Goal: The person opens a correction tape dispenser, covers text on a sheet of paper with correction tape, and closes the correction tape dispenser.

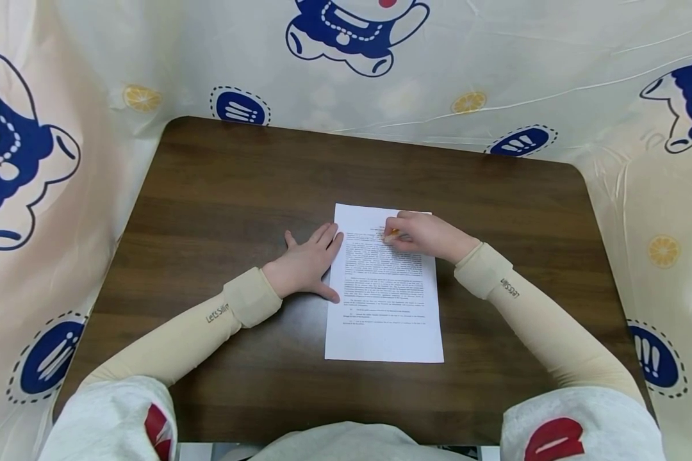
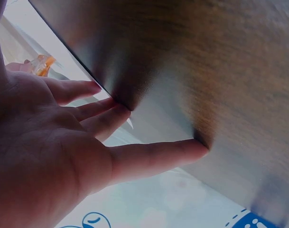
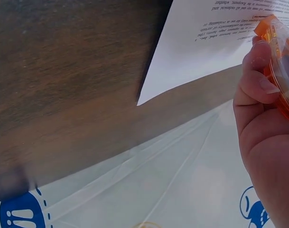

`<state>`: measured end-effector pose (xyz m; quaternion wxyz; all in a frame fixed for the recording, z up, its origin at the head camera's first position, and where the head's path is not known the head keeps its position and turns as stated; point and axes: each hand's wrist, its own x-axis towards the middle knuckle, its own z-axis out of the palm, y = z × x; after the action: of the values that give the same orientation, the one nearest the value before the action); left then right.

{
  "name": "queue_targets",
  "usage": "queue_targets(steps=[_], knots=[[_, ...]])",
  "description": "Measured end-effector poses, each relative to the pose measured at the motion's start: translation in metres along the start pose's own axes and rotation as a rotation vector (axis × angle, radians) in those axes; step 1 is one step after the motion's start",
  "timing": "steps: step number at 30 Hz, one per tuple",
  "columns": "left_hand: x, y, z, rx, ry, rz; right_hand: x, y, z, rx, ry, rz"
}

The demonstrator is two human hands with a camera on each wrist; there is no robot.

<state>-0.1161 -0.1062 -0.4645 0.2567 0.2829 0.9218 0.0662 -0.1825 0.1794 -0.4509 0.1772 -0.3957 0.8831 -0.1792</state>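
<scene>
A printed sheet of paper (image 1: 380, 342) lies upright on the brown table, its text in black paragraphs. My right hand (image 1: 429, 235) grips an orange, see-through correction tape (image 3: 283, 61) over the first lines near the top of the sheet. In the head view the fingers hide most of the correction tape. On the sheet's left edge, my left hand (image 1: 305, 261) rests with its fingers spread and straight, fingertips and thumb touching the paper or the table beside it. The left wrist view shows this left hand (image 2: 54, 137) from the palm side.
The dark wooden table (image 1: 236, 186) has rounded far corners. A pale curtain (image 1: 346, 102) with blue cartoon prints hangs close around its back and sides.
</scene>
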Motion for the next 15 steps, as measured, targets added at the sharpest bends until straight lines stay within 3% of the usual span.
queue_targets(steps=[15], knots=[[0.0005, -0.0004, 0.0002, -0.003, 0.001, -0.002, -0.0066, 0.0026, -0.0026, 0.020, 0.001, 0.015]])
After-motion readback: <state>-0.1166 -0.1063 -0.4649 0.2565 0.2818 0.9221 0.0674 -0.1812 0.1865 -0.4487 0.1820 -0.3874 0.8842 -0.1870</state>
